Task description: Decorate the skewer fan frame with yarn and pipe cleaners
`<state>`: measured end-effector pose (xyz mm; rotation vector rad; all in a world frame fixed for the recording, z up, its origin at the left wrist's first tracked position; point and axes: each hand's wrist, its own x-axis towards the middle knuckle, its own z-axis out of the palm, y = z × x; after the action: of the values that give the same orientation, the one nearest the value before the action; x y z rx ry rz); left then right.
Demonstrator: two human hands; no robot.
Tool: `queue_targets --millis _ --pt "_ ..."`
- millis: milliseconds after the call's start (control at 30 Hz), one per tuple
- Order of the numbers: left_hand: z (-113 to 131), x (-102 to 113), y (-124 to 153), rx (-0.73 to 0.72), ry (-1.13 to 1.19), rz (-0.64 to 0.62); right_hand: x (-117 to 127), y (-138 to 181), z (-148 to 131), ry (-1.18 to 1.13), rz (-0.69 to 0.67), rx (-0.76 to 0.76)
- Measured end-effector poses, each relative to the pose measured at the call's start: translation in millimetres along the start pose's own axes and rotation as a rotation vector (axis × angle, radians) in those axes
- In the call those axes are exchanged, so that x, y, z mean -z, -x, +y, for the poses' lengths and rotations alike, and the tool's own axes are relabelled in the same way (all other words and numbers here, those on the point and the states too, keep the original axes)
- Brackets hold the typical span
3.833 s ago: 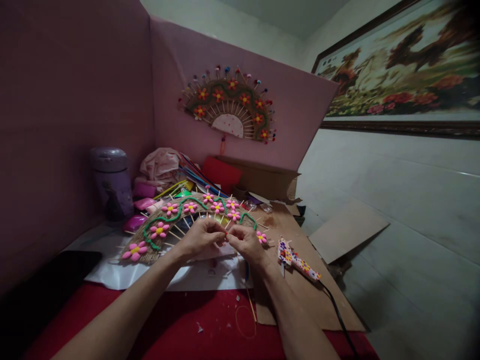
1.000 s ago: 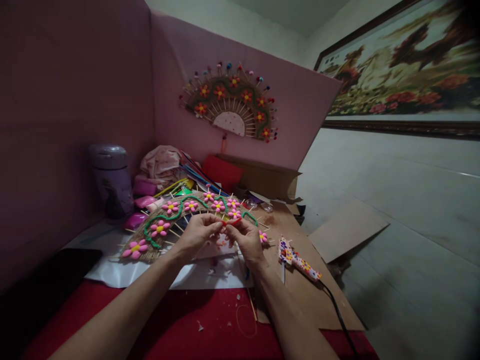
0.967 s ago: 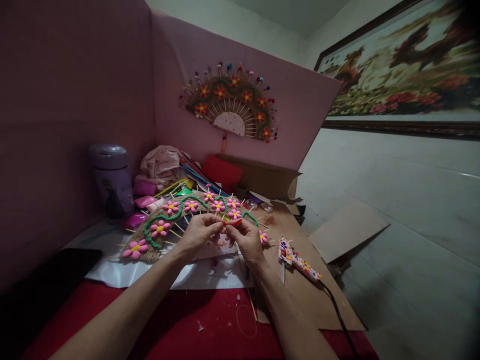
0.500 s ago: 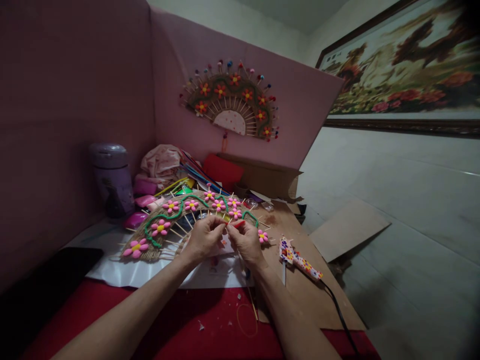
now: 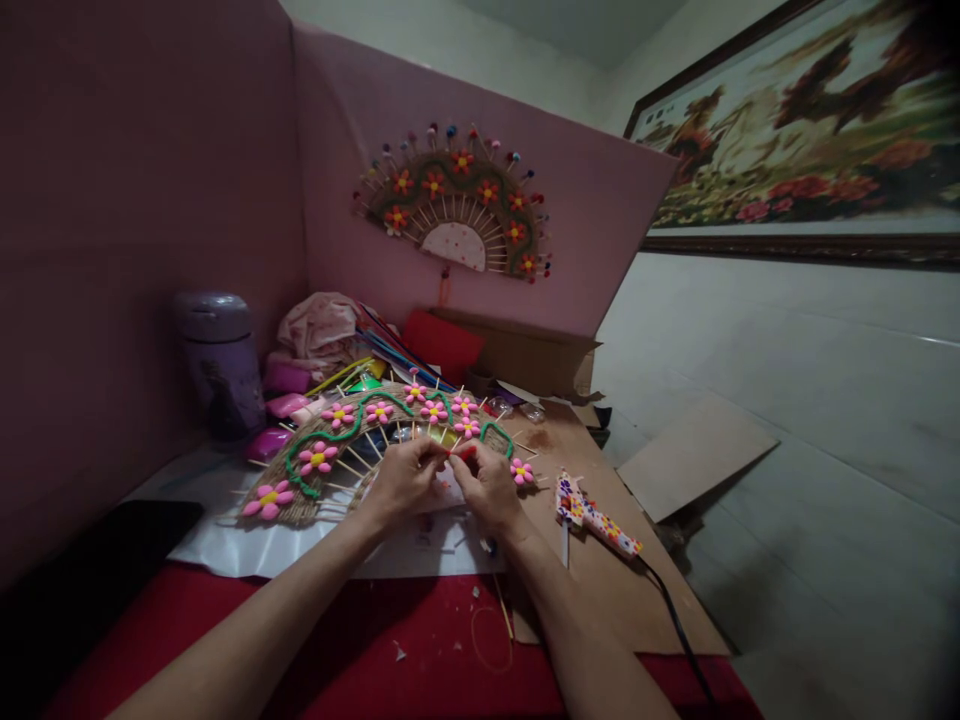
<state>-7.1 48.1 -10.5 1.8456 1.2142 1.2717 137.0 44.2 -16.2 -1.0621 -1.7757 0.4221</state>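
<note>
A fan-shaped craft (image 5: 330, 452) of jute, wooden sticks, a green cord and pink flowers lies on white paper (image 5: 247, 545). My left hand (image 5: 405, 477) and my right hand (image 5: 486, 487) meet over its right part, fingertips pinched together on a small red piece (image 5: 459, 453). Both hands are closed in a pinch. What the red piece is I cannot make out.
A patterned glue gun (image 5: 596, 520) with a black cord lies on brown cardboard (image 5: 600, 590) right of my hands. A purple flask (image 5: 217, 362), pink cloth and craft supplies stand at the back. A finished fan (image 5: 457, 205) hangs on the pink partition. A dark phone (image 5: 127, 535) lies left.
My hands have stayed together over the fan, shifting slightly lower and left. The red piece between my fingertips looks shorter than a second ago.
</note>
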Motion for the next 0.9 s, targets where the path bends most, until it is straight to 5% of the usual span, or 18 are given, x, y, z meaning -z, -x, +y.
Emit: queue_targets --millis 333,533,667,900 --pt "3.9 2.3 -3.1 0.173 0.300 -0.070 2.9 -1.5 5.0 -0.201 -0.092 -0.152" --pt "9.1 6.2 -3.0 0.274 0.459 -0.122 13.1 -2.2 -9.4 0.068 0.193 0.104" --pt "14.7 10.1 -1.4 0.280 0.536 -0.159 20.8 -2.2 -12.9 0.382 0.068 0.320" --pt "11.8 9.6 -2.1 0.374 0.743 -0.167 19.3 -1.6 -8.4 0.502 -0.128 0.343"
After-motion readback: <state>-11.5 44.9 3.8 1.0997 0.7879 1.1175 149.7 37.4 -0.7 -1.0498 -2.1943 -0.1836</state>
